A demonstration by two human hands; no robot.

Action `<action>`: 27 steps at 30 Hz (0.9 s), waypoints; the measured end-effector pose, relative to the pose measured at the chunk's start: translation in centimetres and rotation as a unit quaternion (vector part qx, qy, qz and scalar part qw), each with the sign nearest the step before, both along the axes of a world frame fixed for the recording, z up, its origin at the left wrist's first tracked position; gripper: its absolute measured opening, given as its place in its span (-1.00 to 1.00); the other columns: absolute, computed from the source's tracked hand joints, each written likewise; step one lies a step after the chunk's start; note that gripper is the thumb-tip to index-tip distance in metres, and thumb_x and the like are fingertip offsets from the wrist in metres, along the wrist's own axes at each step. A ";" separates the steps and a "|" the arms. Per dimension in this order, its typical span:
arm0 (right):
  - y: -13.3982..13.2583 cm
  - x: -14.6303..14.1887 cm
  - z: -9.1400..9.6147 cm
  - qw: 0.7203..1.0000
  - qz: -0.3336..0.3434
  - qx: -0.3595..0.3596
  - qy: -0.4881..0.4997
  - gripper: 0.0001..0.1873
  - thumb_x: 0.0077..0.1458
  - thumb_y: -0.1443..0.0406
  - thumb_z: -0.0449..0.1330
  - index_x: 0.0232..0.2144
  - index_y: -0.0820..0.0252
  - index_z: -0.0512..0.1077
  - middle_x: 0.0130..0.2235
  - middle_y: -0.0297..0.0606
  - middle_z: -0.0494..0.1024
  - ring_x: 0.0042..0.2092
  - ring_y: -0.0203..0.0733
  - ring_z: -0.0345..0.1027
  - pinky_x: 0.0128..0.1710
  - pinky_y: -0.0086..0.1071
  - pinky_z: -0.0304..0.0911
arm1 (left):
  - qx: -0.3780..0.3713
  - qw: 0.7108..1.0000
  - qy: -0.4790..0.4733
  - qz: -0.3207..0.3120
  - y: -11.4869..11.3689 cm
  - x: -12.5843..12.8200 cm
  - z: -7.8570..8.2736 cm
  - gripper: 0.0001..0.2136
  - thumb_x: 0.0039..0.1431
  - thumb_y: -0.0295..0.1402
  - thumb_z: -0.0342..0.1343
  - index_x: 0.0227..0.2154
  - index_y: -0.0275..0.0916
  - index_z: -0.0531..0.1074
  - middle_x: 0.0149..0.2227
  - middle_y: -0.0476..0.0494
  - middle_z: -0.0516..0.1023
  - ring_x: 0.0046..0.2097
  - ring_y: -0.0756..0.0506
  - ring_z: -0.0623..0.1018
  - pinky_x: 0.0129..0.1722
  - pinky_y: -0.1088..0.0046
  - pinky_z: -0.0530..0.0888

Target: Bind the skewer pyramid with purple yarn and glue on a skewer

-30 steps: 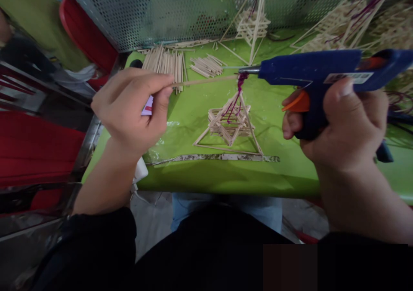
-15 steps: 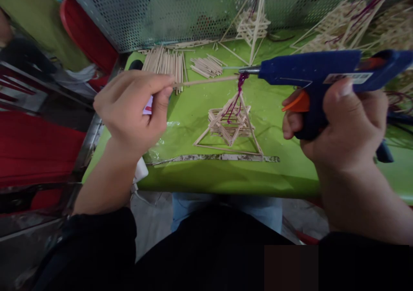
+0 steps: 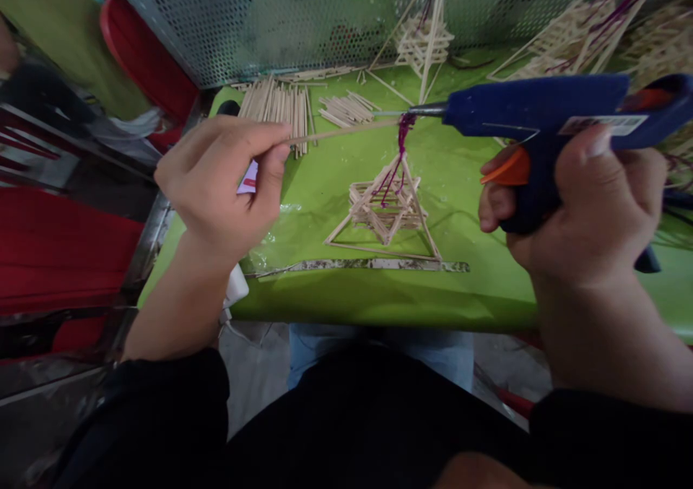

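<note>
My left hand [image 3: 221,182] pinches a thin wooden stick [image 3: 346,131] between thumb and fingers and holds it level above the green table [image 3: 336,287]. My right hand [image 3: 585,207] grips a blue glue gun [image 3: 541,113], a finger resting on its orange trigger. The metal nozzle meets the far end of the stick, right by a purple cord [image 3: 401,149]. Below them on the table stands a small pyramid of sticks [image 3: 387,204] with the cord hanging into it.
Piles of loose sticks [image 3: 281,106] lie at the back left of the table. More stick structures [image 3: 425,37] stand at the back and back right against a perforated metal screen [image 3: 260,12]. A red chair [image 3: 141,55] is off to the left.
The glue gun has shifted slightly right and up with my right hand. My left hand and the stick have barely moved.
</note>
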State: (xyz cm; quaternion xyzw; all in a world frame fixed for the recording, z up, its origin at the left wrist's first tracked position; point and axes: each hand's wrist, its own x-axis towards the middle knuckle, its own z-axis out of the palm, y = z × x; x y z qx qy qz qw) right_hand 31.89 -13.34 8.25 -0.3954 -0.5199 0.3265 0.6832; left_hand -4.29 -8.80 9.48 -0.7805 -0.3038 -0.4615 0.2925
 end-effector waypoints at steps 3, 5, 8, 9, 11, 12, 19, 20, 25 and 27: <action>0.1 0.1 -0.2 1.000 -0.009 0.008 -0.001 -0.51 0.53 -0.17 0.52 -0.27 0.03 0.73 -0.34 -0.31 0.63 -0.56 -0.32 0.37 -0.63 -0.34 0.27 | -0.021 1.000 -0.005 -0.001 0.0 0.0 -0.1 -0.79 0.78 -0.22 0.20 0.24 -0.01 0.71 -0.07 0.02 0.83 -0.07 -0.18 0.90 -0.04 0.14 0.84; 0.3 0.3 -0.3 1.000 -0.009 0.018 -0.008 -0.46 0.54 -0.19 0.50 -0.30 0.05 0.71 -0.35 -0.31 0.63 -0.56 -0.33 0.37 -0.61 -0.34 0.26 | -0.018 1.000 -0.002 -0.014 0.2 -0.1 -0.2 -0.76 0.79 -0.21 0.17 0.26 -0.01 0.70 -0.07 0.01 0.81 -0.06 -0.18 0.90 -0.05 0.15 0.84; 0.5 0.5 -0.4 1.000 -0.002 0.023 -0.006 -0.41 0.51 -0.23 0.52 -0.33 0.08 0.67 -0.36 -0.31 0.62 -0.57 -0.34 0.34 -0.62 -0.35 0.26 | -0.011 1.000 -0.003 -0.024 0.4 -0.1 -0.2 -0.76 0.79 -0.18 0.17 0.23 -0.05 0.71 -0.09 -0.01 0.81 -0.09 -0.19 0.90 -0.08 0.18 0.83; 0.5 0.5 -0.4 1.000 0.002 0.023 -0.002 -0.42 0.50 -0.23 0.54 -0.31 0.07 0.68 -0.35 -0.31 0.63 -0.58 -0.35 0.34 -0.63 -0.36 0.27 | -0.009 1.000 -0.002 -0.020 0.4 -0.1 -0.1 -0.76 0.79 -0.18 0.18 0.22 -0.06 0.72 -0.10 -0.01 0.82 -0.10 -0.18 0.89 -0.10 0.19 0.82; 0.6 0.5 -0.4 1.000 0.004 0.021 0.007 -0.47 0.49 -0.21 0.56 -0.28 0.04 0.70 -0.35 -0.33 0.63 -0.57 -0.34 0.35 -0.65 -0.38 0.29 | 0.001 1.000 0.000 -0.011 0.3 0.1 0.0 -0.76 0.78 -0.19 0.18 0.20 -0.07 0.73 -0.12 0.00 0.84 -0.13 -0.18 0.89 -0.13 0.21 0.81; 0.5 0.5 -0.4 1.000 0.004 0.022 0.009 -0.48 0.49 -0.21 0.56 -0.28 0.03 0.70 -0.35 -0.34 0.63 -0.57 -0.34 0.36 -0.65 -0.38 0.29 | 0.006 1.000 0.000 -0.009 0.2 0.2 0.1 -0.77 0.78 -0.20 0.19 0.19 -0.08 0.73 -0.12 0.00 0.84 -0.14 -0.17 0.89 -0.13 0.22 0.81; 0.5 0.4 0.0 1.000 -0.008 0.008 0.002 -0.37 0.50 -0.25 0.54 -0.34 0.11 0.67 -0.36 -0.32 0.65 -0.59 -0.38 0.34 -0.63 -0.38 0.25 | -0.017 0.999 -0.020 -0.048 0.4 -0.1 -0.4 -0.76 0.80 -0.15 0.21 0.25 -0.03 0.73 -0.10 -0.01 0.80 -0.08 -0.20 0.90 -0.08 0.16 0.83; 0.5 0.3 0.1 1.000 -0.012 0.001 0.002 -0.33 0.52 -0.26 0.52 -0.36 0.12 0.65 -0.35 -0.31 0.66 -0.60 -0.40 0.32 -0.64 -0.39 0.24 | -0.033 0.998 -0.024 -0.055 0.3 -0.2 -0.5 -0.75 0.80 -0.13 0.21 0.29 0.01 0.72 -0.09 -0.01 0.80 -0.05 -0.21 0.90 -0.03 0.13 0.84; 0.5 -0.3 0.2 0.998 -0.057 -0.017 0.035 -0.36 0.53 -0.31 0.50 -0.31 0.05 0.70 -0.30 -0.34 0.73 -0.58 -0.37 0.37 -0.65 -0.34 0.28 | -0.146 0.988 -0.043 -0.015 -1.2 0.1 0.3 -0.75 0.82 -0.16 0.20 0.33 0.29 0.68 -0.06 0.02 0.82 0.02 -0.23 0.89 0.19 0.03 0.83; 0.6 -0.4 0.2 0.997 -0.071 -0.020 0.033 -0.35 0.51 -0.34 0.50 -0.30 0.02 0.69 -0.31 -0.37 0.71 -0.58 -0.37 0.37 -0.63 -0.33 0.28 | -0.120 0.992 -0.026 -0.019 -1.4 0.2 0.6 -0.74 0.84 -0.17 0.16 0.35 0.22 0.68 -0.11 0.03 0.80 -0.06 -0.20 0.88 0.07 0.07 0.83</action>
